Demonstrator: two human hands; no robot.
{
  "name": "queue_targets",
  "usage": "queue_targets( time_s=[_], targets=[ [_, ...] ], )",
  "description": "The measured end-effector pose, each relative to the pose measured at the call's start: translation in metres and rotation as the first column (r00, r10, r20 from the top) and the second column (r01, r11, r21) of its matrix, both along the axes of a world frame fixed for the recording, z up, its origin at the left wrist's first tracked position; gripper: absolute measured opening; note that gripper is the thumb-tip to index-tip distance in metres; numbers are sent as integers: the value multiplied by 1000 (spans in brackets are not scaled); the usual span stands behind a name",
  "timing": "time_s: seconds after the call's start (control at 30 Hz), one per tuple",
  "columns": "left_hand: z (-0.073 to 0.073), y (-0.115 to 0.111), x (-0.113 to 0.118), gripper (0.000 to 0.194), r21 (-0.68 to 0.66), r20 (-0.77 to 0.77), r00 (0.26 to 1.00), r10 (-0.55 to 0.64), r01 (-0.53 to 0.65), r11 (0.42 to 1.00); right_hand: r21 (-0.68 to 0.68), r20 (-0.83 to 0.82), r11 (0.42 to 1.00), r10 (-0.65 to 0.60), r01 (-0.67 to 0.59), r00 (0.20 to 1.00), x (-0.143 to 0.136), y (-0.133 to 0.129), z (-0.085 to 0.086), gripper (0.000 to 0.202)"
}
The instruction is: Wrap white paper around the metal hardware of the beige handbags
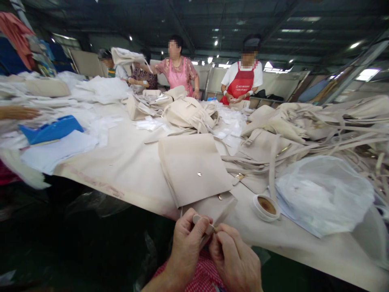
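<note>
My left hand [187, 241] is closed on a beige strap [197, 218], whose rounded end sticks up between thumb and finger. Against it, my right hand [234, 255] pinches at the strap's other side, close to a small gold-coloured bit between the hands. What exactly the right fingertips grip is partly hidden. Just beyond both hands lies a beige bag [193, 162] with its flap toward me and a small metal clasp [199, 174] on it. Part of the bag's lower body shows below the flap, near my fingers.
At right stand a white round tub [266, 207] with brown contents and a clear plastic bag [325, 194]. Beige bags and straps [291, 121] heap behind. Blue material [51, 129] and white sheets lie left, near another person's hand [20, 112]. Several people work across the table [121, 162].
</note>
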State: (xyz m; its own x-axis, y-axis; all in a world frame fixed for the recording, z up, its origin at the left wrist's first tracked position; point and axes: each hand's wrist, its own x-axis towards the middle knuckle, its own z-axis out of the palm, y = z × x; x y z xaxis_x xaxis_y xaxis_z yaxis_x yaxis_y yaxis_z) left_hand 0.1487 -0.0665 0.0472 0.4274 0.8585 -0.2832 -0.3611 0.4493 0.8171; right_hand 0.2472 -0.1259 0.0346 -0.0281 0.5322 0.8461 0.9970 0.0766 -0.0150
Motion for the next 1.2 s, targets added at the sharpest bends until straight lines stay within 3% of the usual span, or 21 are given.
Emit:
queue_targets(
  time_s=[0.13,0.43,0.53,0.67,0.87,1.03,1.2],
  targets=[
    [2,-2,1,38,-22,28,999,39,-38,999,-77,-198,992,79,-95,977,-2,0,-1,24],
    [-2,-1,1,34,66,-11,996,90,-89,994,-143,-575,937,183,-318,797,-1,-11,-19,17],
    [-4,0,2,38,-33,57,995,87,-85,996,-153,-643,907,209,-392,737,3,-12,-22,20],
    [-5,2,2,45,-148,117,991,64,-46,988,-170,-621,881,252,-442,742,15,-11,-18,20],
    [-4,11,1,45,-114,160,982,104,-86,990,-308,-539,787,318,-534,780,22,-6,-9,15],
    [-3,20,-1,51,-117,143,973,181,-165,979,-327,-384,804,368,-497,847,27,-6,-14,24],
    [1,27,-5,55,-147,111,980,166,-149,978,-410,-235,852,247,-326,940,68,-27,-10,21]
  ],
)
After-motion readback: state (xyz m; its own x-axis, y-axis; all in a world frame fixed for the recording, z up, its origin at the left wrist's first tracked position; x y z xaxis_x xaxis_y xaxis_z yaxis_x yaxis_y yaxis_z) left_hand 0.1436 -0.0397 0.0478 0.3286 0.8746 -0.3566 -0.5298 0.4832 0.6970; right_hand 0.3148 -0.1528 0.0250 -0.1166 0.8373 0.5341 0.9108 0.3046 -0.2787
